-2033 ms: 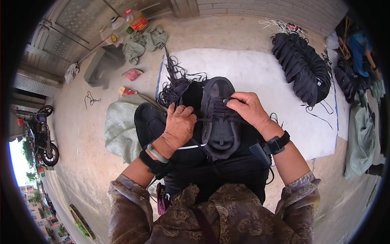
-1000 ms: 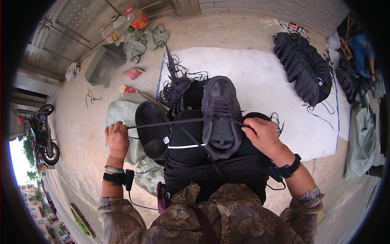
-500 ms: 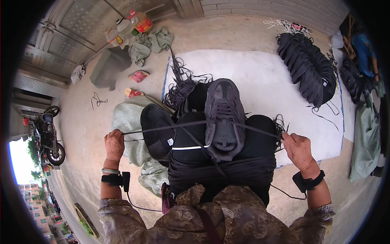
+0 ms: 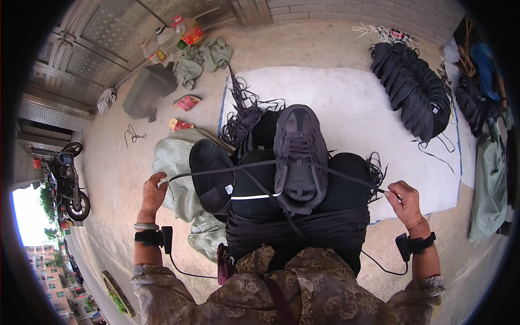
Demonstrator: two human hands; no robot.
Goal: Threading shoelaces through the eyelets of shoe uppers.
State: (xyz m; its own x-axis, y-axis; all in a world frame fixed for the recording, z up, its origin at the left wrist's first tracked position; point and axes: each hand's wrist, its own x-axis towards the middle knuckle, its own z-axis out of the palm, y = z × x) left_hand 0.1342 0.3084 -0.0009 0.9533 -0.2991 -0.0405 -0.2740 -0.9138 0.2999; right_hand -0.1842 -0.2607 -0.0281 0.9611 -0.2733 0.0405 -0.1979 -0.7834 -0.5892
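A dark grey sneaker (image 4: 301, 146) rests on the black bundle across my lap, its toe pointing away from me. A long flat black shoelace (image 4: 216, 170) passes across its lacing and stretches out to both sides. On the left, my left hand (image 4: 154, 192) is closed in a loose pinch at one lace end. To the right, my right hand (image 4: 403, 203) pinches the other end between thumb and fingertips. Left of the sneaker lies a black shoe upper (image 4: 208, 187) with a small white label. A white strip (image 4: 252, 197) crosses the black bundle (image 4: 295, 230).
A white sheet (image 4: 336, 89) covers the floor ahead, with a stack of black shoe uppers (image 4: 409, 89) at its right. Tangled black laces (image 4: 241, 116) lie left of the sneaker. Greenish sacking (image 4: 179, 157), slippers (image 4: 187, 103) and bottles (image 4: 187, 32) are on the left.
My right hand has moved slightly outward to the right, its grip now nearer the lace tip. My left fingers have loosened a little, and the left lace end sags.
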